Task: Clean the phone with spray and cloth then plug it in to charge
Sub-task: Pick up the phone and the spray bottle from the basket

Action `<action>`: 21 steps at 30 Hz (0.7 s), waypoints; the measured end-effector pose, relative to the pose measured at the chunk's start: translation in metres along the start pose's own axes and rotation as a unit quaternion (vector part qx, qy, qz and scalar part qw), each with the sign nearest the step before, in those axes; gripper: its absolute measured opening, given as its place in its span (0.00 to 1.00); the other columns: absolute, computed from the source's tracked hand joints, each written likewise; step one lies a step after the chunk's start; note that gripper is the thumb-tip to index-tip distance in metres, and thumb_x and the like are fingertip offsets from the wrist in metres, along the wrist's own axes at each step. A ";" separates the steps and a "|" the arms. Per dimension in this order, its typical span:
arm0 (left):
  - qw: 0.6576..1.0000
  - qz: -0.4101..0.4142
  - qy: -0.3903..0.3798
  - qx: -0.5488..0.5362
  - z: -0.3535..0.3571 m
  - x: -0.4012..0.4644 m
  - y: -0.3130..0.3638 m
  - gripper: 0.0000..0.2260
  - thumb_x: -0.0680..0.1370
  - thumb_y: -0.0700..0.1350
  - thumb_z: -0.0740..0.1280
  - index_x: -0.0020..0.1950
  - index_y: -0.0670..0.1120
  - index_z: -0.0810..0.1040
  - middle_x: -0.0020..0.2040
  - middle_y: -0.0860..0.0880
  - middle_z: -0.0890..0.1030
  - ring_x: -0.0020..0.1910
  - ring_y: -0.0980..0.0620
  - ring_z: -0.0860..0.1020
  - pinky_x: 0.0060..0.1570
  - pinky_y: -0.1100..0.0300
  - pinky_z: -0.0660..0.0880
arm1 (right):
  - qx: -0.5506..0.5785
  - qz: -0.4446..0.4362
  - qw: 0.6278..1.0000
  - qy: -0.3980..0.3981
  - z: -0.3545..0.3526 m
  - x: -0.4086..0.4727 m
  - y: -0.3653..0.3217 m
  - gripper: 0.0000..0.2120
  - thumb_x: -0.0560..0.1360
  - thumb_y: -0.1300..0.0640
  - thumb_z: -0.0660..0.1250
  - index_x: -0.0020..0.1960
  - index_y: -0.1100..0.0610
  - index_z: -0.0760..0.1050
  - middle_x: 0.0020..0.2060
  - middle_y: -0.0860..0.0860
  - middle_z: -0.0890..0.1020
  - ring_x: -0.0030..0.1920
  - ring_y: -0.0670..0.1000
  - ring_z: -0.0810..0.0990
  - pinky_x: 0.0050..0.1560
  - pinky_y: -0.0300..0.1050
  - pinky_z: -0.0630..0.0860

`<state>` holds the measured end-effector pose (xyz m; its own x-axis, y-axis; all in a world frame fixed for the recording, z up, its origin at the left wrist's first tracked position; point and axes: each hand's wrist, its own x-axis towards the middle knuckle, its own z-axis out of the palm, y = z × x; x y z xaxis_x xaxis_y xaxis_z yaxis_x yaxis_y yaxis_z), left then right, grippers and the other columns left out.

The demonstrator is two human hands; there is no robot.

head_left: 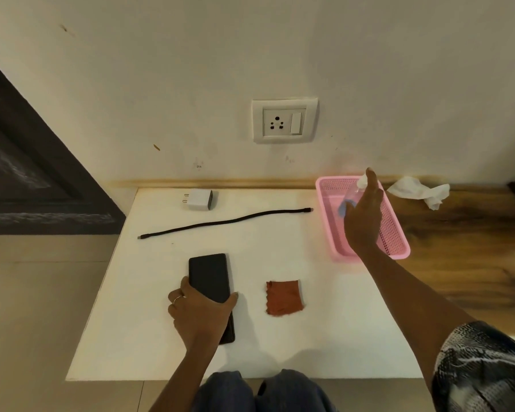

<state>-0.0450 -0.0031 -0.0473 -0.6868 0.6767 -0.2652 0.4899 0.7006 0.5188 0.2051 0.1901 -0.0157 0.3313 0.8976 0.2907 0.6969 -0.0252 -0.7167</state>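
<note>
Left hand (pixel 201 312) grips phone (pixel 210 278) at lower centre, covering its near end; long axis runs up-frame, tilted slightly left. Right hand (pixel 364 215) over pink basket (pixel 396 233), upper right, fingers round spray bottle (pixel 354 194), mostly hidden. Cloth (pixel 283 297) right of phone. Cable (pixel 225 223), charger (pixel 199 199) beyond. White board (pixel 131 337); socket (pixel 284 121) on wall.

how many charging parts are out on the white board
2: the white adapter at the board's far edge below the wall socket, and the black cable lying loose in front of it, unplugged. None seem hidden.
</note>
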 end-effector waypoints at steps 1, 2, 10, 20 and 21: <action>1.000 -0.004 -0.006 -0.008 -0.002 0.000 0.002 0.48 0.62 0.59 0.78 0.73 0.41 0.60 0.66 0.38 0.67 0.63 0.39 0.69 0.59 0.47 0.72 | 0.014 -0.002 1.000 0.003 -0.002 0.000 -0.002 0.31 0.76 0.63 0.63 0.73 0.48 0.54 0.67 0.53 0.70 0.57 0.50 0.74 0.54 0.42 0.70; 1.000 -0.008 -0.013 -0.016 -0.006 -0.001 0.004 0.47 0.62 0.58 0.78 0.72 0.40 0.60 0.66 0.38 0.67 0.62 0.39 0.70 0.58 0.47 0.72 | 0.024 -0.004 1.000 0.010 -0.005 -0.001 -0.004 0.31 0.76 0.63 0.64 0.73 0.48 0.55 0.66 0.53 0.70 0.59 0.52 0.74 0.57 0.45 0.70; 0.982 -0.014 -0.085 -0.170 -0.053 -0.003 0.008 0.44 0.63 0.54 0.80 0.70 0.43 0.59 0.60 0.43 0.73 0.57 0.41 0.75 0.56 0.44 0.74 | 0.079 -0.083 0.993 0.044 -0.052 -0.022 -0.039 0.34 0.72 0.58 0.71 0.72 0.51 0.56 0.67 0.54 0.69 0.62 0.55 0.73 0.61 0.58 0.73; 0.778 -0.076 -0.351 -0.515 -0.123 -0.069 0.030 0.29 0.64 0.50 0.75 0.62 0.40 0.77 0.55 0.39 0.82 0.52 0.42 0.80 0.45 0.53 0.76 | 0.233 -0.057 0.970 -0.034 -0.117 -0.103 -0.102 0.37 0.69 0.66 0.72 0.71 0.49 0.58 0.67 0.54 0.68 0.59 0.52 0.75 0.53 0.42 0.77; 0.761 -0.074 -0.358 -0.536 -0.127 -0.077 0.031 0.28 0.66 0.49 0.75 0.63 0.40 0.76 0.56 0.39 0.81 0.53 0.42 0.79 0.46 0.53 0.77 | 0.251 -0.045 0.965 -0.053 -0.125 -0.113 -0.107 0.37 0.69 0.67 0.72 0.70 0.48 0.58 0.67 0.54 0.68 0.59 0.52 0.76 0.50 0.38 0.78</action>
<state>-0.0448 -0.0623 0.0923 -0.0355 0.8273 -0.5606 -0.5476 0.4532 0.7034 0.1722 0.0362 0.1074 0.1991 0.9266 0.3190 0.3144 0.2479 -0.9163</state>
